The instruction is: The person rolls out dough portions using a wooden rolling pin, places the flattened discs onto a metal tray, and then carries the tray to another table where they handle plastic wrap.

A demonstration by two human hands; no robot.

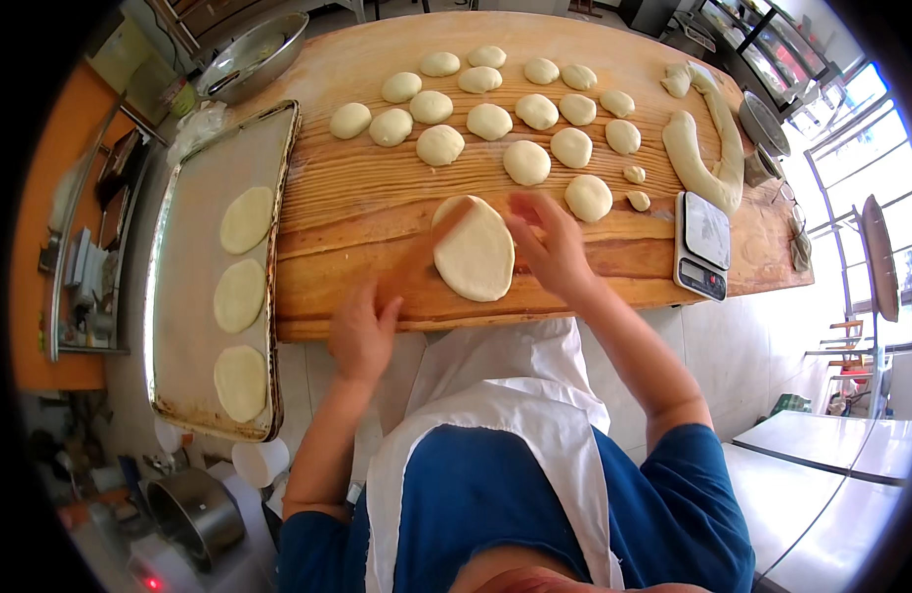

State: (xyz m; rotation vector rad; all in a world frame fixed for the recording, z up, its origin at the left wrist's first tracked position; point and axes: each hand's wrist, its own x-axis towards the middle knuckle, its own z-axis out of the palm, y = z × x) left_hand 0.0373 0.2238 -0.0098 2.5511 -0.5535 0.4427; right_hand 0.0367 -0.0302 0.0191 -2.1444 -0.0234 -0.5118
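Observation:
My left hand [363,326] grips a wooden rolling pin [419,256], blurred, at the table's front edge. The pin slants up to the right, its far end over a flattened oval of dough [476,256]. Close by the oval's upper right edge is my right hand [551,241], fingers apart and nothing seen in it; whether it touches the dough is unclear. Beyond lie several round dough pieces [527,163] in loose rows. Two small dough scraps [637,200] sit to the right, near a thick curved rope of dough [728,141].
A kitchen scale [704,244] stands at the table's front right. Left of the wooden table [337,244], a lined baking tray [185,296] holds three flat dough ovals [240,296] along its right side. A large metal bowl [259,59] stands at the back left.

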